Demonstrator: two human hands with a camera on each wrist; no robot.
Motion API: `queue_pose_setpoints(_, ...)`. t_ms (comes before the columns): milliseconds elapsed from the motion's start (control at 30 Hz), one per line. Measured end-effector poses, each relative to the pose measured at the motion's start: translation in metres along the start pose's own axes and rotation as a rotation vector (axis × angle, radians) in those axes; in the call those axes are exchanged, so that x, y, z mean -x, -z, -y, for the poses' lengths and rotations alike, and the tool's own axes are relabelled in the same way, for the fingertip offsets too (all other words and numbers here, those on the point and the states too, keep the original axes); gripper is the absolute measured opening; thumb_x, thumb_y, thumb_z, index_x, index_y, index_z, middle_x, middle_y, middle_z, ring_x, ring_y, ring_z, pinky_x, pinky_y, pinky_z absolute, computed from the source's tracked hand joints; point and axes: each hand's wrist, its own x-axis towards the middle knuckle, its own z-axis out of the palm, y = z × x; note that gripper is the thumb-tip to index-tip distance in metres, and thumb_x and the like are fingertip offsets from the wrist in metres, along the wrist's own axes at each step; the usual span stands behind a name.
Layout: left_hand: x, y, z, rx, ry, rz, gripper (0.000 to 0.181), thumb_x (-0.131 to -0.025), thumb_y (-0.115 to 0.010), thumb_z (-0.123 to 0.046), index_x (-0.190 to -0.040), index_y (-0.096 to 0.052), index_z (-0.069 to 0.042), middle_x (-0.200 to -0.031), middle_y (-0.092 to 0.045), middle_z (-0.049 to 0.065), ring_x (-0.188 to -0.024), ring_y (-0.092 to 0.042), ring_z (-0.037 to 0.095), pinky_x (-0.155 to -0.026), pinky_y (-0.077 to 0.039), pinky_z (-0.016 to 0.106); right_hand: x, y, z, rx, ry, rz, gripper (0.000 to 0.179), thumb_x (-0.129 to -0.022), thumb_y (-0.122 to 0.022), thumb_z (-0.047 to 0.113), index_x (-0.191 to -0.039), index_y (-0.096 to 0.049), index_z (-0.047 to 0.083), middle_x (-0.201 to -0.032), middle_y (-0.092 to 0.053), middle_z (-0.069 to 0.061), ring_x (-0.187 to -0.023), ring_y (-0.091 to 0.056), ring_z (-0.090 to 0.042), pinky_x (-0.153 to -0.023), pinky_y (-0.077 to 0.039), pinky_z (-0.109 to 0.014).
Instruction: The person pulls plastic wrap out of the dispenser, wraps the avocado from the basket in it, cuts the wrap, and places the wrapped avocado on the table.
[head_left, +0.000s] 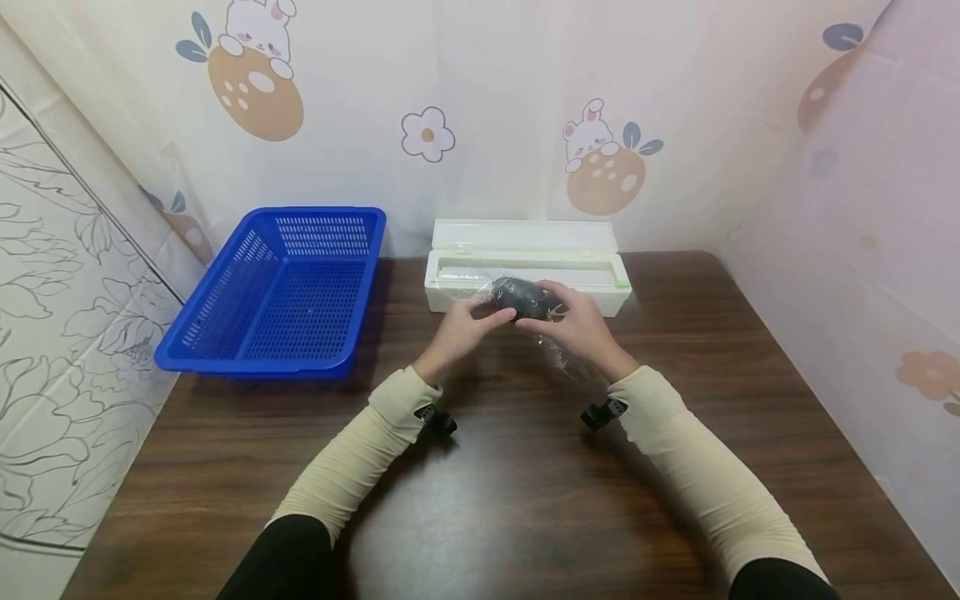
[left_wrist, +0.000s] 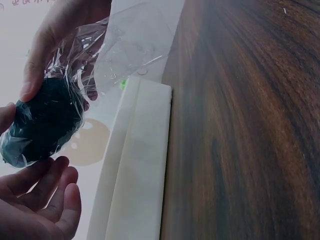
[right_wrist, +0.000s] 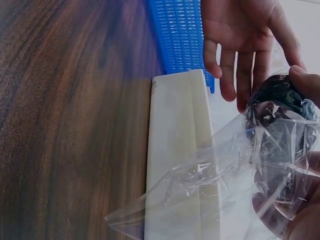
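A dark green oval thing [head_left: 521, 298], rather like an avocado, is wrapped in clear cling film [right_wrist: 200, 170] and held up between both hands in front of the white box. My left hand [head_left: 459, 333] has its thumb and fingertips on one end; in the left wrist view its fingers [left_wrist: 50, 185] touch it from below. The right hand [head_left: 581, 327] grips the other end with thumb and fingers through crumpled film. A loose sheet of film trails from that end. Film covers part of the right fingers.
Behind the hands stands a white cling film dispenser box [head_left: 525, 258] with its lid [head_left: 525, 236] raised. To the left is a blue perforated plastic basket [head_left: 352, 364]. Both are on a dark wooden table [head_left: 510, 500], backed by a printed curtain [head_left: 495, 67].
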Motion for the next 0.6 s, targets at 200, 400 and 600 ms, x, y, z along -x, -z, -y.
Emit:
queue_pose_setpoints(200, 0.0001, 0.0001, 0.0008, 0.044, 0.0, -0.007, 0.049, -0.088, -0.072, -0.032, -0.127, -0.064, -0.005, -0.134, -0.062, 0.01, -0.127, -0.055, 0.02, -0.108, -0.043, 0.039, 0.0, -0.0021, 0.0011, 0.002, 0.007, 0.004, 0.065, -0.078, -0.081, 0.036, -0.131, -0.057, 0.008, -0.12, -0.066, -0.015, -0.093, -0.065, -0.028, -0.078, -0.054, -0.042)
queue_pose_setpoints(400, -0.0007, -0.0016, 0.0021, 0.102, 0.02, -0.017, 0.05, -0.087, -0.073, -0.026, -0.128, -0.061, -0.001, -0.133, -0.062, 0.015, -0.124, -0.058, 0.023, -0.105, -0.047, 0.037, 0.0002, -0.0052, 0.0026, -0.021, -0.004, 0.014, 0.063, -0.078, -0.082, 0.036, -0.13, -0.057, 0.009, -0.113, -0.067, -0.013, -0.087, -0.065, -0.025, -0.073, -0.052, -0.035)
queue_pose_setpoints(600, -0.002, -0.0027, 0.0023, 0.108, 0.043, -0.026, 0.053, -0.086, -0.074, -0.026, -0.13, -0.059, 0.001, -0.132, -0.062, 0.018, -0.123, -0.058, 0.026, -0.105, -0.047, 0.037, 0.0008, -0.0061, 0.0027, -0.038, -0.028, 0.036, 0.069, -0.077, -0.083, 0.034, -0.133, -0.055, 0.007, -0.117, -0.066, -0.015, -0.088, -0.064, -0.027, -0.073, -0.052, -0.036)
